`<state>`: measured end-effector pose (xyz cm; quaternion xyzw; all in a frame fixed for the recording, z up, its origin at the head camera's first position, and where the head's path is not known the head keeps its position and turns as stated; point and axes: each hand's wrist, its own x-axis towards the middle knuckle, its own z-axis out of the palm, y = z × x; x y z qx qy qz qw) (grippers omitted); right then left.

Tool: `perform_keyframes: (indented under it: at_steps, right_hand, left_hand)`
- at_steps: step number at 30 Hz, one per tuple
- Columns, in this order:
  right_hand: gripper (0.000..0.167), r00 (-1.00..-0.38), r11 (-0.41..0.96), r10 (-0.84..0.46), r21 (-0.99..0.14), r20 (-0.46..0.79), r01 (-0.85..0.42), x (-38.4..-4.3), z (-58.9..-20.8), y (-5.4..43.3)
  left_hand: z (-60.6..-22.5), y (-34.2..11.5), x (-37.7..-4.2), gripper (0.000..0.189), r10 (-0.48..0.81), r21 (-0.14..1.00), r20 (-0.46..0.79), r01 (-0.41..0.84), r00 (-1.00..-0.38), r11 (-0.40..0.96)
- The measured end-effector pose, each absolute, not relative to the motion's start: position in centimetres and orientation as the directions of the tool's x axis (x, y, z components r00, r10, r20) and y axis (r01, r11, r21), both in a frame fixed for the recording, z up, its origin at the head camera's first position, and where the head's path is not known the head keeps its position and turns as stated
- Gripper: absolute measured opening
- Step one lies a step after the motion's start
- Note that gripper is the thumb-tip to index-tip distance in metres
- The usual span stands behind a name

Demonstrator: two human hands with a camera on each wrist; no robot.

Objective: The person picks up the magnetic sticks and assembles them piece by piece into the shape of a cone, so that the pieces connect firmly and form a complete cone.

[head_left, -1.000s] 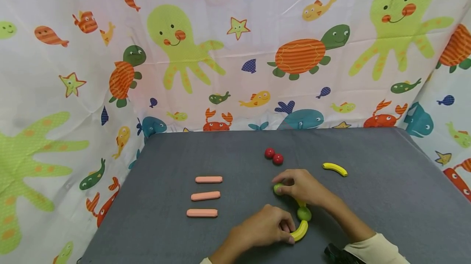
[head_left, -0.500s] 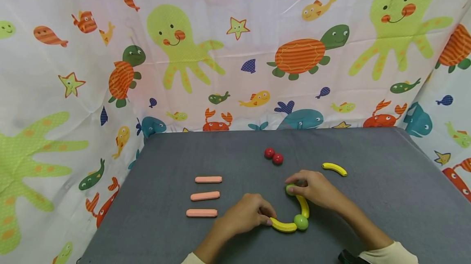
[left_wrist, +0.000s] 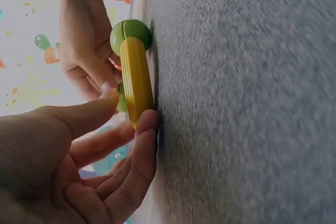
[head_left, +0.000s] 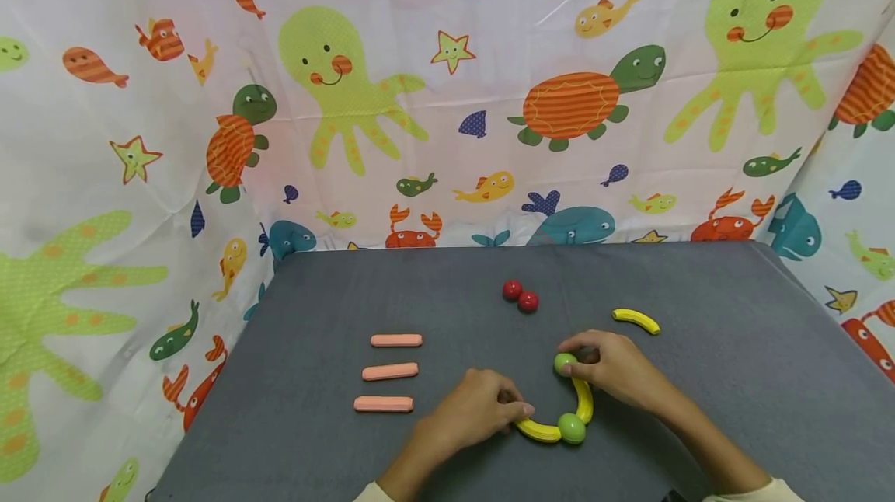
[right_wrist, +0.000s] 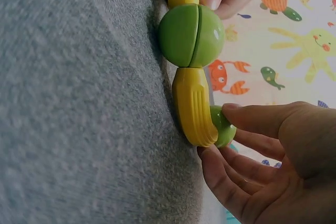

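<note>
A joined chain of two yellow curved rods and two green balls lies on the grey table in the head view. My left hand (head_left: 478, 411) holds the free end of the left curved rod (head_left: 538, 430), thumb and fingers about it in the left wrist view. That rod meets a green ball (head_left: 572, 429) at the chain's bottom. From this ball the second curved rod (right_wrist: 191, 106) runs up to the far green ball (head_left: 563, 364). My right hand (head_left: 618, 370) pinches that far ball between thumb and fingers, which partly hide it.
Three pink straight rods (head_left: 389, 371) lie in a column on the left. Two red balls (head_left: 527, 301) touch each other farther back. A loose yellow curved rod (head_left: 635, 321) is behind my right hand. A sea-animal curtain (head_left: 447, 137) hangs behind the table (head_left: 315, 300).
The chain has swung open into a wider curve, its left rod turning out to the left. My left hand has moved left and away, while my right hand has shifted right with the far ball.
</note>
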<state>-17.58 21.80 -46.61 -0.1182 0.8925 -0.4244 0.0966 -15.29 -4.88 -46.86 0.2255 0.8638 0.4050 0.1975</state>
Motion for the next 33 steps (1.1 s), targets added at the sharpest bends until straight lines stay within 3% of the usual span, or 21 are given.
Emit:
perform_keyframes:
  at_steps: [11, 25, 33]
  right_hand:
    - [0.03, -0.958, 0.622, -0.274, -0.776, -0.088, -0.107, -17.3, -46.8, 21.8]
    - [0.034, -0.947, 0.592, -0.293, -0.803, -0.134, -0.07, -16.4, -46.8, 22.4]
    - [0.036, -0.943, 0.573, -0.306, -0.816, -0.128, -0.075, -15.7, -47.0, 22.5]
  left_hand:
    - [-47.0, -4.3, -16.0, 0.009, 0.501, 0.814, -0.095, 0.223, -0.86, 0.537]
    - [-47.4, -5.4, -18.8, 0.005, 0.376, 0.765, 0.003, 0.245, -0.926, 0.596]
    - [-47.7, -5.6, -20.5, 0.013, 0.364, 0.763, -0.042, 0.205, -0.931, 0.613]
